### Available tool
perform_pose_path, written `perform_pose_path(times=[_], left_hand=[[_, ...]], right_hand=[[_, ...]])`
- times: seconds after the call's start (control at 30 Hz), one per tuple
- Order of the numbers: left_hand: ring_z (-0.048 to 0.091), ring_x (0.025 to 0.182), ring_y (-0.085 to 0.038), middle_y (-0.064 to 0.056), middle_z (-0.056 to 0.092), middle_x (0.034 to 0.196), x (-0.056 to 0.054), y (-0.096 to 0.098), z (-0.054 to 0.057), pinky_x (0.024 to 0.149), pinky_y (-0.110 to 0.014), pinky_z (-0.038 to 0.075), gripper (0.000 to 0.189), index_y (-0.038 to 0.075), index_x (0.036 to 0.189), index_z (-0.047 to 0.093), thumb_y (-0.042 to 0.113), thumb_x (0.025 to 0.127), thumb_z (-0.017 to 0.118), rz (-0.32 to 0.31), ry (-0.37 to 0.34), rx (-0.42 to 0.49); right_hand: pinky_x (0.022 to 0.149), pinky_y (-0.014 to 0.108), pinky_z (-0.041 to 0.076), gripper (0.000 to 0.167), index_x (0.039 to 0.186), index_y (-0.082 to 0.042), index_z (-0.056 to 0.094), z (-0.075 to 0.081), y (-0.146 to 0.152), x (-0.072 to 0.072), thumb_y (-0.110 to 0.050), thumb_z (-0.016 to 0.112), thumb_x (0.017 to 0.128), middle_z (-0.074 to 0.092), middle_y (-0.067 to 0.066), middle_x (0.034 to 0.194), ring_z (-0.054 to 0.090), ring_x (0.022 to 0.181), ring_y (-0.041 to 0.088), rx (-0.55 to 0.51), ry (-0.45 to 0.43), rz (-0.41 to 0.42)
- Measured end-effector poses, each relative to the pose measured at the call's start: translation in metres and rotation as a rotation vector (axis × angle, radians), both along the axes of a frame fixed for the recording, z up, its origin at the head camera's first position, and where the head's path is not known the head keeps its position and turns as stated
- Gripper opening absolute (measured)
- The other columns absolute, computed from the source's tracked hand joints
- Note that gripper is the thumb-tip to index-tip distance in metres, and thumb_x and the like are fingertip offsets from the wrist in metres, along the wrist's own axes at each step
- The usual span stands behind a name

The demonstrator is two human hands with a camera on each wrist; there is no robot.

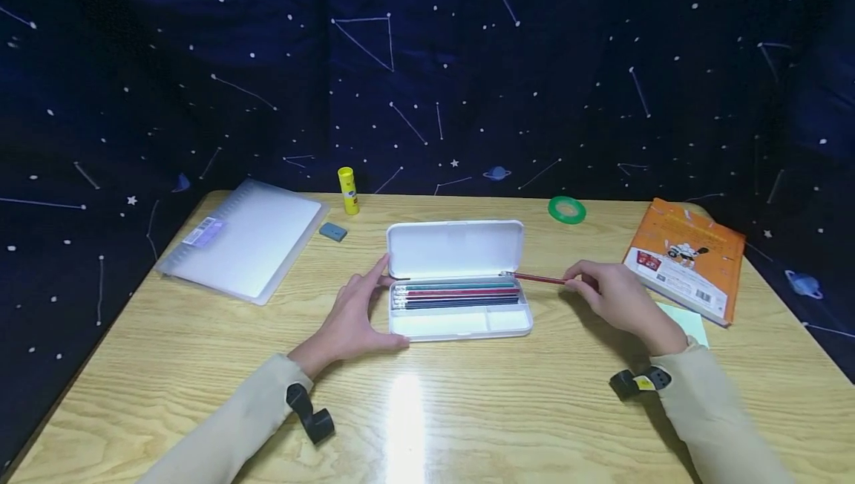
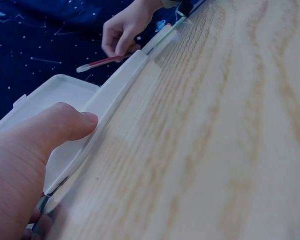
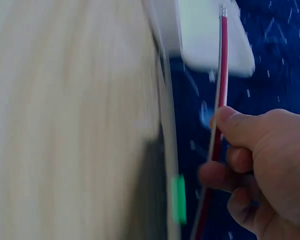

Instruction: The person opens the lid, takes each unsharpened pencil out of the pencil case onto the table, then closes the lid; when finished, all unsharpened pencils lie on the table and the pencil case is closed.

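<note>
A white pencil case (image 1: 441, 326) lies with its lid (image 1: 456, 248) raised at the back. Several pencils (image 1: 461, 294), dark, red and green, lie side by side in its long compartment. My left hand (image 1: 354, 321) grips the case at its left end, thumb at the front edge and fingers at the back corner. Between thumb and fingers my right hand (image 1: 611, 298) pinches a red pencil (image 3: 223, 60). That pencil points left, its silvery end over the right end of the case. In the left wrist view my thumb (image 2: 70, 122) rests along the case's edge.
At the back left are a translucent ring notebook (image 1: 254, 246), a yellow glue stick (image 1: 348, 191) and a grey-blue eraser (image 1: 332, 231). A green tape roll (image 1: 566, 210) lies back right. An orange book (image 1: 688, 257) and pale green paper (image 1: 686, 323) lie by my right hand.
</note>
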State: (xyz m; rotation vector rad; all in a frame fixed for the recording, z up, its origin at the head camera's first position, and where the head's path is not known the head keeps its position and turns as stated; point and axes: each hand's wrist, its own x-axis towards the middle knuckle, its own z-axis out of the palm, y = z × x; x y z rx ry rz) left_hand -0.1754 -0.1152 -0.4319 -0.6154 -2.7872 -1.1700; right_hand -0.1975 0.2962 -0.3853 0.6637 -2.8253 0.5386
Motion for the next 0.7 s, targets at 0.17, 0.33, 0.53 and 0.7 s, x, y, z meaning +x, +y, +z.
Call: perform_pose_path(times=[0.17,0.33,0.53,0.7], left_hand=[[0.041,0.1,-0.013,0.007,0.056,0.134,0.0,-0.001,0.0,0.088,-0.033,0.035,0.128,0.018,0.156,0.014,0.046,0.055,0.088,-0.002,0.0,-0.005],[0.041,0.101,-0.013,0.007,0.056,0.134,0.001,-0.001,0.0,0.089,-0.034,0.035,0.128,0.018,0.156,0.015,0.045,0.054,0.088,0.001,-0.009,-0.003],[0.041,0.1,-0.013,0.006,0.057,0.133,0.001,-0.001,0.001,0.088,-0.033,0.035,0.128,0.016,0.155,0.015,0.045,0.055,0.088,0.004,0.004,-0.009],[0.042,0.102,-0.014,0.005,0.057,0.133,0.0,0.0,0.0,0.091,-0.035,0.034,0.127,0.017,0.155,0.016,0.045,0.055,0.088,-0.004,0.01,-0.007]], right_hand=[[0.052,0.023,0.029,0.004,0.087,-0.011,0.07,0.002,0.025,-0.001,-0.012,0.066,0.089,0.049,-0.009,0.059,0.036,0.054,0.006,0.081,-0.02,-0.039],[0.053,0.027,0.034,0.005,0.086,-0.01,0.07,0.002,0.033,-0.003,-0.014,0.067,0.088,0.058,-0.007,0.063,0.042,0.057,0.008,0.14,-0.081,-0.056],[0.052,0.026,0.032,0.005,0.086,-0.01,0.069,-0.001,0.032,-0.004,-0.015,0.068,0.087,0.054,-0.008,0.06,0.039,0.054,0.008,0.144,-0.108,-0.046],[0.052,0.025,0.033,0.007,0.091,-0.008,0.069,-0.001,0.028,-0.004,-0.014,0.068,0.087,0.056,-0.007,0.063,0.041,0.054,0.008,0.127,-0.135,-0.055]])
